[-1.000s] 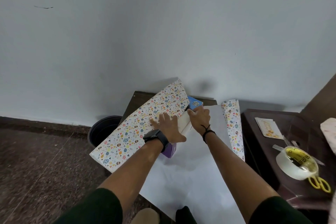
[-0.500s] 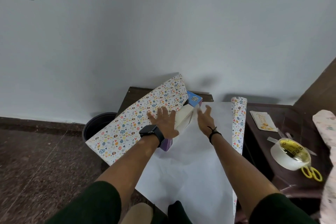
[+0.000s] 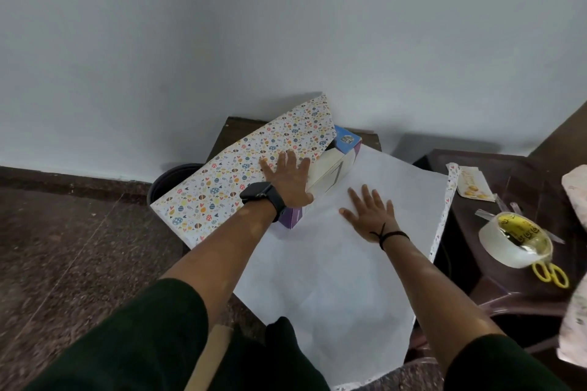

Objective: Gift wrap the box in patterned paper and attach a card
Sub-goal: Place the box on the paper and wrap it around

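Left hand [image 3: 287,181] is spread flat, pressing the patterned paper [image 3: 241,174] flap over the box [image 3: 330,174] at the table's far side, right hand [image 3: 370,216] lies splayed on the paper's white underside just beside it, gripping nothing, card [image 3: 473,187] sits near the tape roll [image 3: 514,243].

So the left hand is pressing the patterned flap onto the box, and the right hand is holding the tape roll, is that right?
Not quite. The head view shows the left hand pressing the patterned flap onto the box, but the right hand lies flat on the white paper. The tape roll sits untouched on the side table.
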